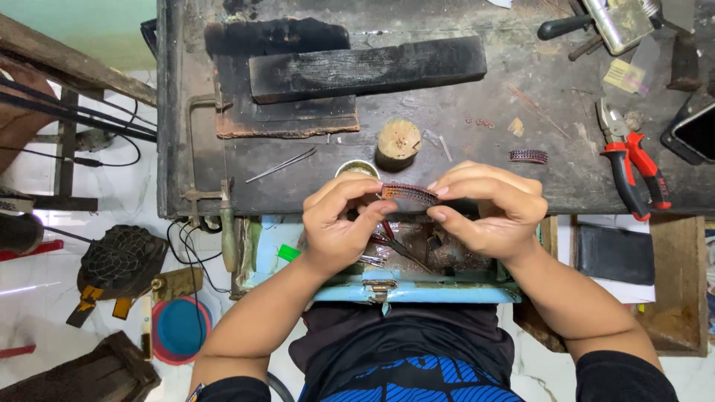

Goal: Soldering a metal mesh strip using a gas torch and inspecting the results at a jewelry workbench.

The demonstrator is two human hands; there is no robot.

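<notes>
while both hands meet over the front edge of the dark workbench, the left hand and the right hand share one small curved strip of reddish beaded metalwork, held up in the air between them, just above the open light-blue drawer. left thumb and forefinger pinch one end, and the right thumb and forefinger pinch the other, with the spare fingers curled loosely behind. from where i stand, a good hold here looks to be a light one at the very ends, so the curve isn't flattened and the middle stays free to look at. a matching strip lies on the bench well to the right, near the red-handled pliers. a round wooden stub and thin tweezers sit just beyond the hands.
</notes>
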